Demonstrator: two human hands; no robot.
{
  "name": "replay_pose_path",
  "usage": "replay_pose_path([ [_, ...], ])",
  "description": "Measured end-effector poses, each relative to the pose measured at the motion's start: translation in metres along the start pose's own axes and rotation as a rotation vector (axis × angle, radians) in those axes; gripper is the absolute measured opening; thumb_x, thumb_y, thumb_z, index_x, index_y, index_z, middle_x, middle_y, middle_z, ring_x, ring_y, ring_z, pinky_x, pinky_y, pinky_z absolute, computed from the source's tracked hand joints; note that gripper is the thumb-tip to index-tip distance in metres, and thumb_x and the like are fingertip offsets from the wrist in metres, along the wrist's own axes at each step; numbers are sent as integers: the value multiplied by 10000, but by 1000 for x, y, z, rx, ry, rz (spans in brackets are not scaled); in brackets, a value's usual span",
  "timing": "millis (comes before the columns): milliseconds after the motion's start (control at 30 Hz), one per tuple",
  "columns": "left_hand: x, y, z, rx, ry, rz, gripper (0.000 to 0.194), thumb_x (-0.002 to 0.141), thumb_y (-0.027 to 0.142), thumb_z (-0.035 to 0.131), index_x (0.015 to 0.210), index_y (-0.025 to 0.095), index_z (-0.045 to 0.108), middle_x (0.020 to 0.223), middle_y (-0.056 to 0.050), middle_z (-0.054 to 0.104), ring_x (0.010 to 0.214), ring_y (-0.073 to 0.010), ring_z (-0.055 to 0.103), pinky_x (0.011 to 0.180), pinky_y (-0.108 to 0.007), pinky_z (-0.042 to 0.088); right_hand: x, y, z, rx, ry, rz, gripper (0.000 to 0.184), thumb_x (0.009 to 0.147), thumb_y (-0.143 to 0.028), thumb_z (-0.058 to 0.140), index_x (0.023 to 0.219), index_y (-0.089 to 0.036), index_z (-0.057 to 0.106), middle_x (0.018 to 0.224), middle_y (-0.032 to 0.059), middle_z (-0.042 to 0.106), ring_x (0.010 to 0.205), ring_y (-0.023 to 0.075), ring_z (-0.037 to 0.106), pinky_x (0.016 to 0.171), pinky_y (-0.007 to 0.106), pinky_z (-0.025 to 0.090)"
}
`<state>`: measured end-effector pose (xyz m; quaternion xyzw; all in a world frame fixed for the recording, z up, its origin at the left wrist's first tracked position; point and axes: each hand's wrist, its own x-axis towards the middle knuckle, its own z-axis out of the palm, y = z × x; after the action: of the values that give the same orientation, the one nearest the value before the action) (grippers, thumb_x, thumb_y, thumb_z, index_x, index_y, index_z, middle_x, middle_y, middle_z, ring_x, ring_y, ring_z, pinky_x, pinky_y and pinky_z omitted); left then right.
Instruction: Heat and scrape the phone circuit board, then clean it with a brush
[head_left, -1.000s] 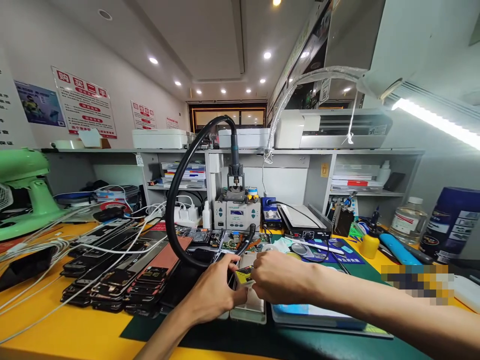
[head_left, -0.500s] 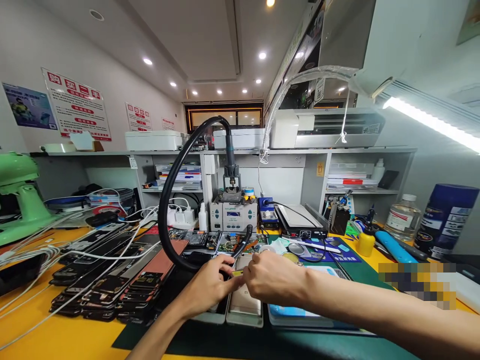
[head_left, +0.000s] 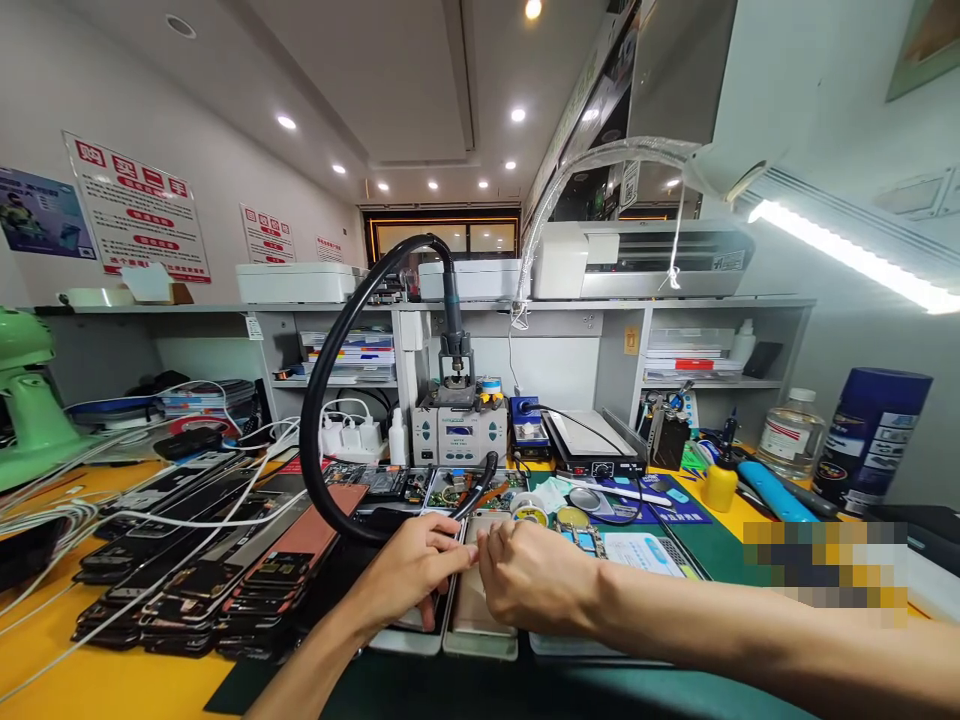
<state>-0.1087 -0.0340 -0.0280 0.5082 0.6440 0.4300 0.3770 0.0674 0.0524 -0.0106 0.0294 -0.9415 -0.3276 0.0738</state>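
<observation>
My left hand [head_left: 416,570] reaches in with thumb and fingers pinched, its tips meeting those of the other hand. Curled with its knuckles up, my right hand [head_left: 529,575] is closed, and whatever its fingers hold is hidden. Both hands hover over a gold phone [head_left: 480,615] that lies in a narrow pale tray [head_left: 480,648], partly covered by the right hand. To its left, a second tray [head_left: 405,638] holds a dark item, mostly behind my left hand. A round roll of tape [head_left: 529,508] and a small yellow-topped jar [head_left: 574,520] stand just past my right hand.
Stacked phone screens [head_left: 187,580] and white cables [head_left: 202,515] spread across the left. A hot-air station [head_left: 461,435] with a thick black hose [head_left: 311,440] stands behind the hands. A spray can [head_left: 870,440], a clear bottle [head_left: 789,430] and a yellow bottle [head_left: 720,487] are at right.
The view has turned slightly right. A small yellowish piece seen between my fingertips before is now out of sight. My right hand has shifted a little, uncovering the jar and the tape roll.
</observation>
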Motion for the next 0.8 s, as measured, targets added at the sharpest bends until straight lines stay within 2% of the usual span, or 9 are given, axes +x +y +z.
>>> replay_pose_path([
  [133,-1,0,0,8,3,-11,328,968,350,636,1232,162,587,1077,-62,646,794,-128,635,607,-245,573,2,-2,-5,32,-2,-19,443,941,-24,366,899,-186,776,900,107,781,756,231,669,571,345,448],
  [333,-2,-1,-2,27,-11,-31,368,961,356,648,1267,165,579,1168,-81,648,819,-137,654,647,-271,596,3,-6,-6,58,5,-43,388,910,-47,416,803,-190,760,837,95,763,646,214,621,500,350,416],
  [600,4,0,2,-19,22,-97,385,975,390,623,1278,157,581,1151,-81,655,913,-173,672,766,-345,612,-2,5,3,13,47,7,547,951,-8,262,1109,-165,761,944,147,774,793,253,671,596,367,471],
  [700,5,2,2,-46,14,-103,385,975,395,622,1274,157,586,1153,-83,658,931,-179,674,787,-359,612,-1,9,5,19,36,-3,549,950,6,254,1066,-153,767,946,146,770,822,250,676,610,361,469],
  [800,5,3,2,-77,5,-104,386,973,395,624,1275,157,589,1173,-87,657,957,-187,675,811,-374,612,2,12,5,42,14,-31,455,954,-7,329,965,-144,763,916,136,760,817,232,673,607,343,475],
])
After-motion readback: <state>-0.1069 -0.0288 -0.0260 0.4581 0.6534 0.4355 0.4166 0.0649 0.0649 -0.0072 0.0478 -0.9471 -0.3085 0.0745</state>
